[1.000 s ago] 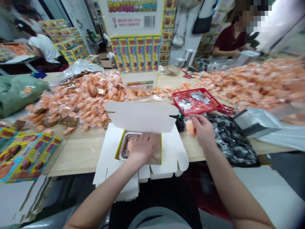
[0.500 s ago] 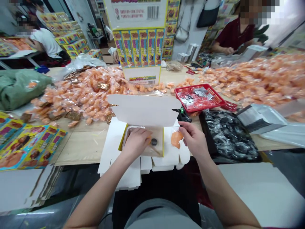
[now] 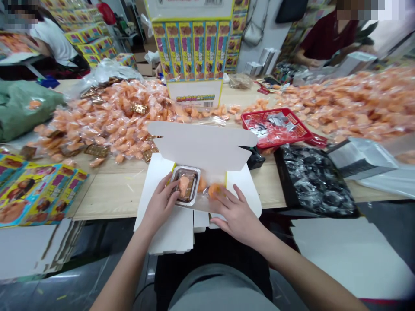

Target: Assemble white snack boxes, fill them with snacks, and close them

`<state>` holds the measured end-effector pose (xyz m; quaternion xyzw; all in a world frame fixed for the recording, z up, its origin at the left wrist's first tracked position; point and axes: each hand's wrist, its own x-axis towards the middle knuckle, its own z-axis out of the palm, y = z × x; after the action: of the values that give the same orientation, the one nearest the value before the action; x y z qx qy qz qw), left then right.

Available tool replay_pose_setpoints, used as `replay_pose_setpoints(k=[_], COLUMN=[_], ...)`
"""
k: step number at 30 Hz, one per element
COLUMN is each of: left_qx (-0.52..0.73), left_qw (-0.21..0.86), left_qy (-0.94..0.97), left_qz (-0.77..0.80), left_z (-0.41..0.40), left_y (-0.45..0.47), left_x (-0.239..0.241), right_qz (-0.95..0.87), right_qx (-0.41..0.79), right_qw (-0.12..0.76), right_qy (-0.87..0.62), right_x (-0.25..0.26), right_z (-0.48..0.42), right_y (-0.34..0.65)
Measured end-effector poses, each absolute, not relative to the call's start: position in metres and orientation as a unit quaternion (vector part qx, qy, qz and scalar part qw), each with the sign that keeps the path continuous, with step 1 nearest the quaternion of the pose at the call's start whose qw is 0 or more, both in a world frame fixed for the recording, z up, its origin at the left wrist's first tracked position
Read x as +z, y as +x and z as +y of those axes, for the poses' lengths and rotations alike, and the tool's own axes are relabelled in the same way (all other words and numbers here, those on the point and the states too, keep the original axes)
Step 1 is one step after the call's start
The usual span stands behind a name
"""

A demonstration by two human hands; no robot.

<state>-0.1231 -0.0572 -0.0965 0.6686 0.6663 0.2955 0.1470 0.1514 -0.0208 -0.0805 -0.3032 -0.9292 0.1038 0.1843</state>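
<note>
Now my right hand (image 3: 239,217) reaches the box (image 3: 207,144)

Earlier farther right, its fingers now spread wide over an orange piece (image 3: 214,188). My left hand (image 3: 162,204) touches the tray (image 3: 196,185) at the box's left end; whether gripping, I cannot tell.
</note>
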Motion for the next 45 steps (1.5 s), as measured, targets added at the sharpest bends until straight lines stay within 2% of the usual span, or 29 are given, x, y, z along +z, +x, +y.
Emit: replay_pose_setpoints(k=[3, 6, 8, 11, 14, 20, 24, 28, 33, 36, 38, 39, 41, 43, 45], left_qx=[0.305, 0.334, 0.385, 0.427, 0.4, 0.386, 0.375, 0.365, 0.357, 0.358, 0.371, 0.378, 0.383, 0.375, 0.362], left_qw=[0.149, 0.136, 0.139, 0.241, 0.322, 0.314, 0.311, 0.311, 0.295, 0.279, 0.288, 0.296, 0.306, 0.304, 0.297], left_qy=[0.659, 0.636, 0.587, 0.516, 0.488, 0.459, 0.451, 0.454, 0.466, 0.472, 0.489, 0.503, 0.532, 0.55, 0.564], left_qz=[0.671, 0.682, 0.699, 0.703, 0.706, 0.736, 0.748, 0.751, 0.754, 0.756, 0.735, 0.718, 0.69, 0.682, 0.68], left_z=[-0.057, -0.056, -0.052, -0.044, -0.042, -0.051, -0.051, -0.053, -0.051, -0.052, -0.053, -0.054, -0.055, -0.057, -0.061], left_y=[-0.118, -0.126, -0.139, -0.156, -0.159, -0.154, -0.159, -0.169, -0.168, -0.16, -0.153, -0.15, -0.142, -0.131, -0.12], left_x=[-0.098, -0.1, -0.104, -0.114, -0.12, -0.123, -0.128, -0.139, -0.14, -0.128, -0.12, -0.116, -0.111, -0.109, -0.109], right_qz=[-0.937, -0.907, -0.858, -0.772, -0.728, -0.677, -0.676, -0.65, -0.583, -0.556, -0.581, -0.636, -0.739, -0.8, -0.846], right_qx=[0.144, 0.143, 0.102, 0.05, 0.043, 0.143, 0.208, 0.253, 0.248, 0.221, 0.255, 0.331, 0.449, 0.461, 0.419], right_qw=[0.153, 0.229, 0.279, 0.211, 0.156, 0.059, 0.076, 0.154, 0.307, 0.389, 0.417, 0.42, 0.315, 0.237, 0.171], right_qy=[-0.277, -0.322, -0.419, -0.598, -0.666, -0.72, -0.703, -0.7, -0.71, -0.701, -0.65, -0.557, -0.392, -0.303, -0.282], right_x=[-0.073, -0.068, -0.066, -0.063, -0.066, -0.099, -0.111, -0.109, -0.085, -0.055, -0.033, -0.024, -0.012, -0.015, -0.028], right_z=[-0.022, 0.003, 0.041, 0.123, 0.213, 0.318, 0.334, 0.338, 0.329, 0.281, 0.227, 0.197, 0.139, 0.094, 0.068], right_y=[0.161, 0.183, 0.206, 0.245, 0.271, 0.274, 0.287, 0.306, 0.308, 0.299, 0.286, 0.275, 0.245, 0.204, 0.165])
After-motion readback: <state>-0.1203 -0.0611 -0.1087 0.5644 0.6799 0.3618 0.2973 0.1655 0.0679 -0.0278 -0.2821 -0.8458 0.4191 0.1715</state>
